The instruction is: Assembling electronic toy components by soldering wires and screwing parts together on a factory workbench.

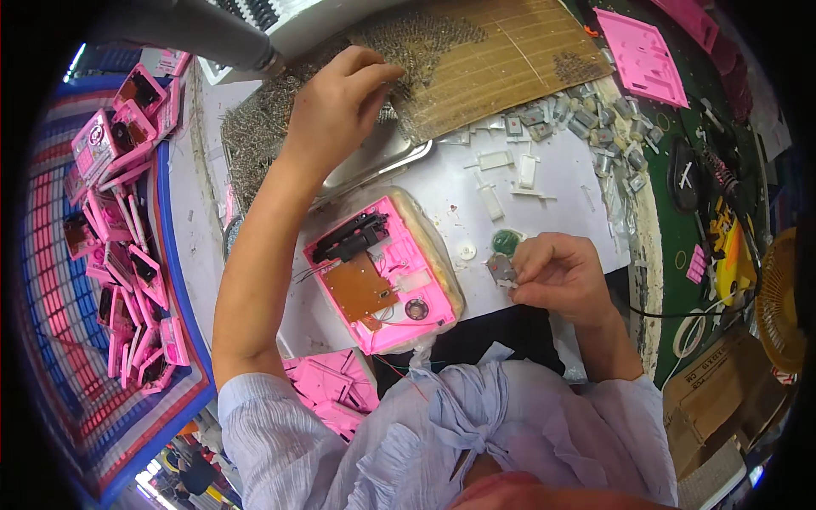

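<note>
My left hand (344, 106) reaches over a large pile of small screws (263, 127) at the back left. Its fingers are curled with the tips together, and whatever lies between them is too small or hidden to make out. On the right, my right hand (557, 276) pinches a small flat grey metal part (501, 269) just above the white tabletop. Between my arms lies an open pink plastic casing (408, 255) on a padded, wrapped block. Inside it sit a brown circuit board (357, 289), a black mechanism (350, 236) and a small round speaker (416, 308).
Beside the metal part are a green round piece (507, 242) and a small white disc (467, 252). White plastic pieces (490, 200) and many small motors (586, 119) lie farther back. Cardboard (484, 68) holds more screws. Pink assemblies (127, 246) fill a bag at left. An electric screwdriver (195, 34) hangs top left.
</note>
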The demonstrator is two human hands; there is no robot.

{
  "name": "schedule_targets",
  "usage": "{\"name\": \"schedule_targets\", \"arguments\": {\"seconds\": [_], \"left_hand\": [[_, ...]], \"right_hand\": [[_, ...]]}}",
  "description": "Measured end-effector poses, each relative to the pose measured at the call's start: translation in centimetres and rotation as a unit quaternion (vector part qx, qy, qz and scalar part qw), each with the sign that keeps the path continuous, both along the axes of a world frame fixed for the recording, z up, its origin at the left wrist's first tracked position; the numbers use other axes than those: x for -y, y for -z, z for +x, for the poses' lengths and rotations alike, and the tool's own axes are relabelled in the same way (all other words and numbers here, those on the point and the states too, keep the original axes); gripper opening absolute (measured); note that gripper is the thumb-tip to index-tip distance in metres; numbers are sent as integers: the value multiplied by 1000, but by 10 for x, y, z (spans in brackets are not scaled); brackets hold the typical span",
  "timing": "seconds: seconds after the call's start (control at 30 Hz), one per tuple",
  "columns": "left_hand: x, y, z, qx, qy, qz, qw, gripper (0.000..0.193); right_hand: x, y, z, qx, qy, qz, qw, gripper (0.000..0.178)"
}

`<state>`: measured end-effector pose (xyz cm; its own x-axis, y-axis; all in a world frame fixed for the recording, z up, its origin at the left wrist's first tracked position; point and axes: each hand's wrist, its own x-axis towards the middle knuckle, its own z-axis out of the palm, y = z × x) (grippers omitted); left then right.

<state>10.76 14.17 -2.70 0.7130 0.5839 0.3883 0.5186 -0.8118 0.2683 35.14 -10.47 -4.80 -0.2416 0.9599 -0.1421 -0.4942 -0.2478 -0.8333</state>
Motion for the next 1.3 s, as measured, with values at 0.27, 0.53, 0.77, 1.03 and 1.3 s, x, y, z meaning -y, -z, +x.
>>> {"name": "schedule_targets", "arguments": {"seconds": [0.27, 0.53, 0.77, 1.03, 1.3], "left_hand": [[-19, -5, 6, -74, 133, 76, 985, 18], [-24, -3, 1, -63, 87, 32, 994, 14], [-31, -1, 1, -41, 85, -15, 995, 16], [-25, 0, 5, 210, -12, -285, 935, 18], [60, -42, -5, 275, -38, -496, 822, 24]], "right_hand": [[-8, 1, -9, -13, -9, -9, 1000, 19], [-7, -1, -9, -14, 1, -24, 1000, 18], [-6, -1, -11, -15, 2, -20, 1000, 18], [-5, 0, -12, 0, 25, -29, 999, 23], [5, -17, 13, 152, 73, -16, 986, 54]]}}
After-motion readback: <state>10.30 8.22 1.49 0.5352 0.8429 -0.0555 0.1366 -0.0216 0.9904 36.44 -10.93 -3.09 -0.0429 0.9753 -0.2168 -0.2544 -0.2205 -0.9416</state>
